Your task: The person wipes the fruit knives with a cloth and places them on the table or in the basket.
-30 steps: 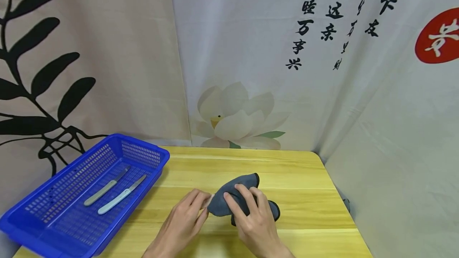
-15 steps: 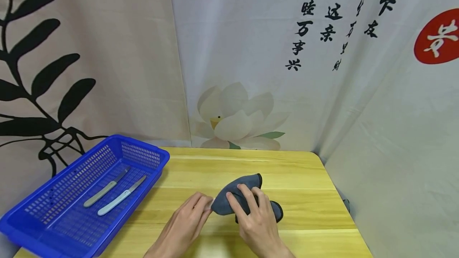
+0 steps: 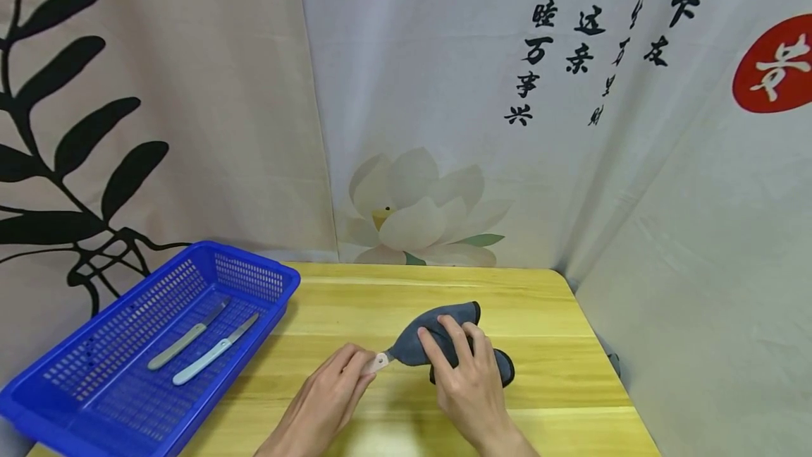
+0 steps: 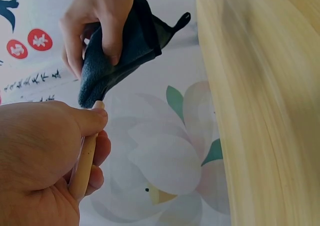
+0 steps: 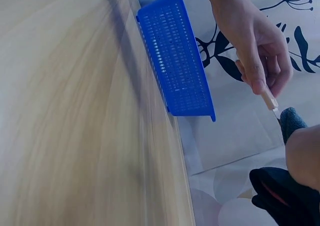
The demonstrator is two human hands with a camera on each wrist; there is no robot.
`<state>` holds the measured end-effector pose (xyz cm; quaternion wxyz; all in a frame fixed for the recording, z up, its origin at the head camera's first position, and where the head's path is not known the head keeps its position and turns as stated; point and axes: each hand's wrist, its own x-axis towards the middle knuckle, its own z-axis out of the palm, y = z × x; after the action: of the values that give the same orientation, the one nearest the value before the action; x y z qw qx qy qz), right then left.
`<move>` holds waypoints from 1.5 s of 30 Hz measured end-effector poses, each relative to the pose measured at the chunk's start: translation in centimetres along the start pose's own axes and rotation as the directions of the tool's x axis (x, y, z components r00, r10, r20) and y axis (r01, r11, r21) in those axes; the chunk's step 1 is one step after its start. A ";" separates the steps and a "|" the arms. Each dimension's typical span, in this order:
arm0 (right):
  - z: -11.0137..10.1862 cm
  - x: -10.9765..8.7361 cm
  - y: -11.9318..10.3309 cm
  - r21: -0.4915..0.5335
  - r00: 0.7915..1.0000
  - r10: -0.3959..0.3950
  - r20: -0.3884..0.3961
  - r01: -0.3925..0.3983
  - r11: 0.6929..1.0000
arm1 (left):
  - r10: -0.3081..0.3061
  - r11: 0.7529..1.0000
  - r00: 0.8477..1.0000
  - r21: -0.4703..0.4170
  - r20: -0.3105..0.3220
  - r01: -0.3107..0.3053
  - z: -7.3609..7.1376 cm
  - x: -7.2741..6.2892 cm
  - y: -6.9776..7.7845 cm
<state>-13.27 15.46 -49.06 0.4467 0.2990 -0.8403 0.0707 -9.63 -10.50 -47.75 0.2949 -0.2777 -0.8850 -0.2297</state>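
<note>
My left hand [image 3: 330, 390] grips a knife [image 3: 379, 362] by its pale handle. A short bit of metal shows past the handle, and the remaining blade is hidden inside a folded grey-blue cloth [image 3: 414, 340] with black edging. From above, my right hand [image 3: 466, 379] pinches the cloth round the blade, fingers bent over the fold. In the left wrist view a black loop hangs off a corner of the cloth [image 4: 132, 45], and the knife handle [image 4: 85, 163] lies along the left palm. Both hands are raised over the table.
A blue plastic basket [image 3: 254, 259] stands on the left of the wooden table [image 3: 545, 344]. In it lie a beige-handled knife [image 3: 180, 344] and a white-handled knife [image 3: 206, 360], side by side. Printed curtains [image 3: 419, 90] hang close behind the table.
The right hand and cloth have shifted right and slightly up, away from the left hand. More of the knife's handle and the start of its blade now show.
</note>
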 end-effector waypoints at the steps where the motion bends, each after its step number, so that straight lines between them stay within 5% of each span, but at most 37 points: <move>1: 0.0 0.0 0.2 0.001 1.000 0.004 0.000 -0.004 1.000 | 0.002 1.000 1.000 -0.001 -0.002 -0.002 0.0 0.0 0.0; 13: -0.1 -0.5 1.9 0.018 0.998 0.065 -0.015 -0.065 0.998 | 0.036 0.999 0.999 -0.027 -0.005 -0.036 0.1 -0.4 -0.4; 21: -0.9 0.0 2.4 0.041 0.985 0.113 -0.129 -0.109 0.993 | -0.074 0.996 0.997 -0.055 0.010 0.074 0.0 -0.5 -0.3; 36: -1.0 0.6 -1.9 0.085 0.982 -0.042 -0.182 0.058 0.995 | -0.038 0.999 0.999 -0.017 -0.020 0.038 0.2 -0.1 -0.2; 45: -0.6 0.3 -3.3 0.069 0.990 -0.117 -0.075 0.122 0.990 | -0.009 1.000 1.000 -0.003 0.004 0.009 0.2 -0.2 0.1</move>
<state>-11.07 12.85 -48.92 0.4683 0.3624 -0.8013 0.0854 -9.52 -10.43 -47.96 0.2914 -0.2746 -0.8865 -0.2318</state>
